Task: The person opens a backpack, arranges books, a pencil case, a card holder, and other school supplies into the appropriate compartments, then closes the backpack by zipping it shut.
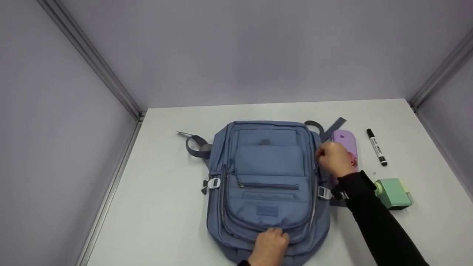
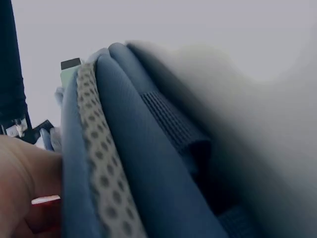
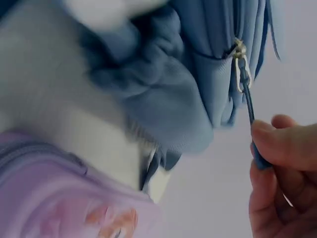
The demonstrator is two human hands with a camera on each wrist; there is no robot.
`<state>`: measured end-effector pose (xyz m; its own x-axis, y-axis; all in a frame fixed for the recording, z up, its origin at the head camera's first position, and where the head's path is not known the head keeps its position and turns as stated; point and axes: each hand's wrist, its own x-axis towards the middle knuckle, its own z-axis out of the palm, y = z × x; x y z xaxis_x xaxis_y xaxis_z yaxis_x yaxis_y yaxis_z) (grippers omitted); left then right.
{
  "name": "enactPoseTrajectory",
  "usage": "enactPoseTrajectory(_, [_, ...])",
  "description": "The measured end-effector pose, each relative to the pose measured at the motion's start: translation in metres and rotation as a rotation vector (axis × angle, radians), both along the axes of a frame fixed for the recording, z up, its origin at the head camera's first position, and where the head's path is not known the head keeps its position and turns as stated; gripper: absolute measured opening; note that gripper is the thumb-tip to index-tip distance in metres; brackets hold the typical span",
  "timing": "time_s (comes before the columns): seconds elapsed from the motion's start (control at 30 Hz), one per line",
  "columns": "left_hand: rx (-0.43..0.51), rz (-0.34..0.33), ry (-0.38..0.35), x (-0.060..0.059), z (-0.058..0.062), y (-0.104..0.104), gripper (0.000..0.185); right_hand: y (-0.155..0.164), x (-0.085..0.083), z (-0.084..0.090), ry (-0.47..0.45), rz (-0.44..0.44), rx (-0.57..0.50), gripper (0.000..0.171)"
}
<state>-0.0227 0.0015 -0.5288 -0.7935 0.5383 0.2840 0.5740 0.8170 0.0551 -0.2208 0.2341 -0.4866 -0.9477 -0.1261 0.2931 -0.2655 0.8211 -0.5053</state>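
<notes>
A blue backpack (image 1: 273,160) lies front side up on the white table. My left hand (image 1: 271,244) grips the fabric at its lower edge, fingers curled over the rim of the front pocket. In the left wrist view that hand (image 2: 25,183) is beside the blue fabric, a perforated grey strip running along it. My right hand (image 1: 334,158) is at the backpack's right side. Between thumb and forefinger it pinches the cord of a zipper pull (image 3: 249,101), which hangs taut from a metal slider (image 3: 239,48). The front pocket's zipper is open along the side.
A purple case (image 1: 344,137) lies right of the backpack, partly hidden under my right hand. Beyond it lies a black-and-white marker (image 1: 377,147). A green bottle (image 1: 394,193) lies by my right wrist. Grey panels (image 1: 273,51) wall the table's back and sides.
</notes>
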Motion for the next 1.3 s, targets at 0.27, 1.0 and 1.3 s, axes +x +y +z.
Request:
enactPoseTrajectory(0.27, [0.019,0.021,0.022,0.002,0.001,-0.001,0.019,-0.002,-0.002,-0.006,-0.018,0.018,0.001,0.015])
enactPoseTrajectory(1.0, [0.095,0.104,0.084,-0.018,-0.010,0.001,0.020,0.054,0.038,-0.015,-0.295,-0.186,0.079,0.055])
enactPoseTrajectory(1.3, [0.091,0.162,0.132,-0.043,-0.015,0.008,0.021,0.049,0.048,-0.031,-0.372,-0.239,0.084,0.080])
